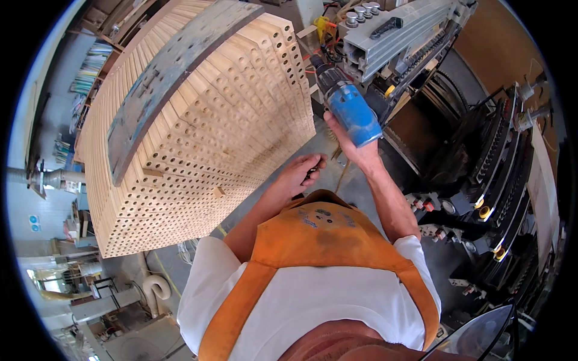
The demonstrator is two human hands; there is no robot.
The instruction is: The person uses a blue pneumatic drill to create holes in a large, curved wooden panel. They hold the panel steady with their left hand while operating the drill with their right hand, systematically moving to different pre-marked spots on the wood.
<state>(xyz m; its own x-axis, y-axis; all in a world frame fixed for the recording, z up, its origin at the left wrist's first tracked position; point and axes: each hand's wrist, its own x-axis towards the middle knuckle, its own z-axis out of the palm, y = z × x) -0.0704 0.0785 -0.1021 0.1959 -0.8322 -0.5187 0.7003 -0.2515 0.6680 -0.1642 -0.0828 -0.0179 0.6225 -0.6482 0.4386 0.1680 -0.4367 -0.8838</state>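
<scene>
My right hand [352, 144] is wrapped round a blue power drill [354, 111], its dark chuck tipped up and away toward the stack's right edge. My left hand [301, 174] is curled in front of the orange apron [337, 240], with small dark bits showing between the fingers; what they are I cannot make out. Just beyond that hand rises a large stack of pale wooden boards [229, 114], its end face covered with rows of round holes. Those at the upper right look lined with metal. A small wooden block [219, 192] sticks out of the face.
A worn dark board [174, 72] lies over the top of the stack. To the right stands machinery with an aluminium beam [391, 39] and black curved rails [494, 156]. A ribbed hose [155, 289] hangs at the lower left.
</scene>
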